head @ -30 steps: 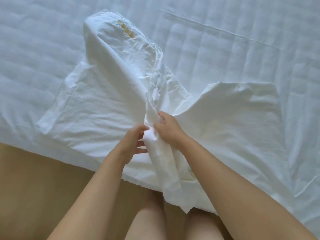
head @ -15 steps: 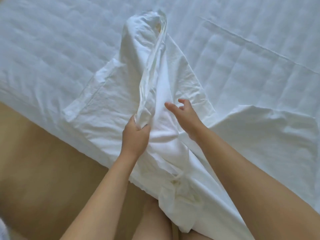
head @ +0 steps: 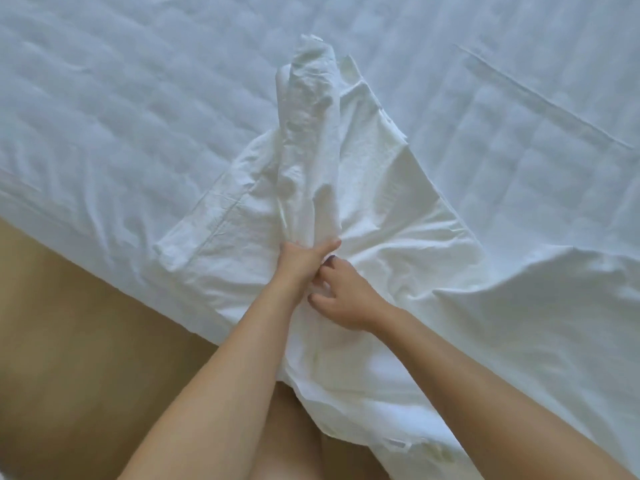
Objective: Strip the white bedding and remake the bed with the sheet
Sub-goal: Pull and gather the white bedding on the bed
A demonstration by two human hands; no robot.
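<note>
The left hand (head: pixel 304 263) was closed around a gathered ridge of the white crumpled fabric sheet (head: pixel 311 140), thumb on one side of the bunch and fingers wrapped round the other. The right hand (head: pixel 346 301) lay directly beside that grip, on its near right side, with fingers curled and fingertips against the cloth. Whether those fingertips actually pinched a fold could not be determined, because the left hand covered the contact point.

From the grip, the bunched ridge rose away from the person and stood up as a narrow, wrinkled peak. To the left of the grip, a hemmed flap of the sheet lay flat. To the right of the grip, it spread in broad folds. Below the grip, it hung over the bed edge and between the forearms.

Beyond and around the grip, the sheet rested on the white quilted mattress surface (head: pixel 138 98). Below left of the grip was the tan wooden floor (head: pixel 69 341).
</note>
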